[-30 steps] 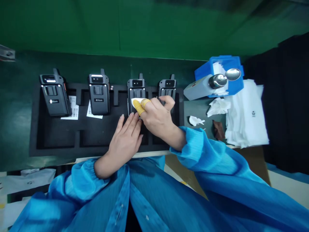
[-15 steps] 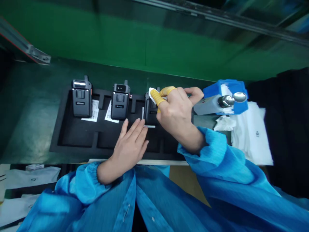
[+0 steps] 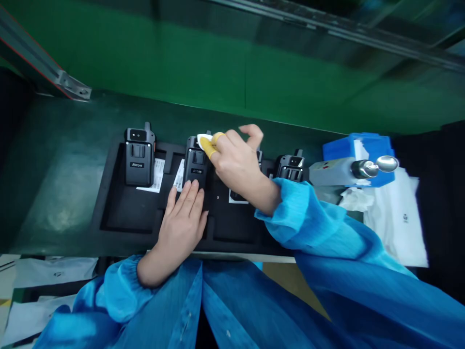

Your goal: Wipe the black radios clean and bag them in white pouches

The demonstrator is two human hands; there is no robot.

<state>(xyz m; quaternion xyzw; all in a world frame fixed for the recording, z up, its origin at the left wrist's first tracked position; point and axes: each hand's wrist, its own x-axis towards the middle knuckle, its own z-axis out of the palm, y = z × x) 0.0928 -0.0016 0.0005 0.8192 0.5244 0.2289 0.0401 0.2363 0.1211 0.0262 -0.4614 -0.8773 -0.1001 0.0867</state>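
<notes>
Several black handheld radios stand in a row in a black foam tray (image 3: 121,213). On the second radio from the left (image 3: 196,170), the fingertips of my left hand (image 3: 181,218) lie flat against its lower end, fingers stretched out. My right hand (image 3: 238,162), with yellow finger cots on two fingers, pinches a small white wipe (image 3: 201,137) against that radio's top end. To the left is the first radio (image 3: 137,165), marked Riton, untouched. My right hand hides most of the third radio, and the fourth radio (image 3: 290,165) shows beyond my right wrist.
White printed labels (image 3: 158,174) lie beside the radios. A pump bottle (image 3: 332,172) leans across a blue bin (image 3: 376,143) at the right, with crumpled white tissue (image 3: 356,199) and white bags (image 3: 399,223) near it. A green panel (image 3: 218,72) closes off the back.
Both hands have shifted left from the third radio to the second. The wipe has moved with my right hand and now touches the second radio's top. The camera view has shifted slightly.
</notes>
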